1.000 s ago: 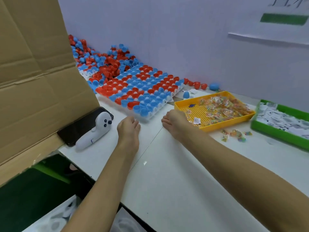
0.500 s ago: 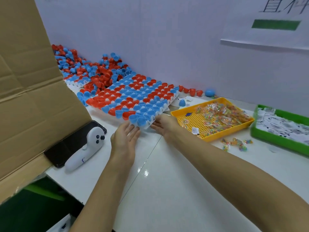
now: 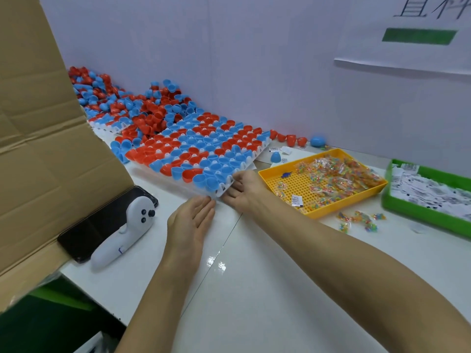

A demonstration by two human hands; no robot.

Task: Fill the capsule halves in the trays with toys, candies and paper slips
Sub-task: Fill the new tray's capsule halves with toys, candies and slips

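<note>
- The white tray (image 3: 224, 190) of red and blue capsule halves (image 3: 201, 146) is seen on the white table (image 3: 267, 289), at its far side near the pale wall (image 3: 254, 59); its near corner is met by both hands.
- The left hand (image 3: 192, 222) is laid flat on the table with fingers straight and together, the fingertips (image 3: 207, 201) touching the near edge of the tray; nothing is clasped in it.
- The right hand (image 3: 244, 188) is placed at the tray's near right corner, fingers extended against the edge; whether the corner is pinched or merely pressed cannot be told.
- Behind the tray, a loose heap of capsule halves (image 3: 153, 108) is piled against the wall, over a further tray partly hidden by it.
- A few red halves (image 3: 288, 138) and a closed blue capsule (image 3: 317, 141) are lined along the wall to the right of the tray.
- Just right of the hands, a yellow perforated tray (image 3: 328, 212) holds small bagged candies or toys (image 3: 339, 174); several bags (image 3: 359, 220) lie on the table beside it.
- Farther right, a green tray (image 3: 420, 212) is filled with paper slips (image 3: 433, 187).
- To the left, a white handheld controller (image 3: 127, 230) lies partly over a black phone (image 3: 84, 235), beside a cardboard flap (image 3: 43, 149).
</note>
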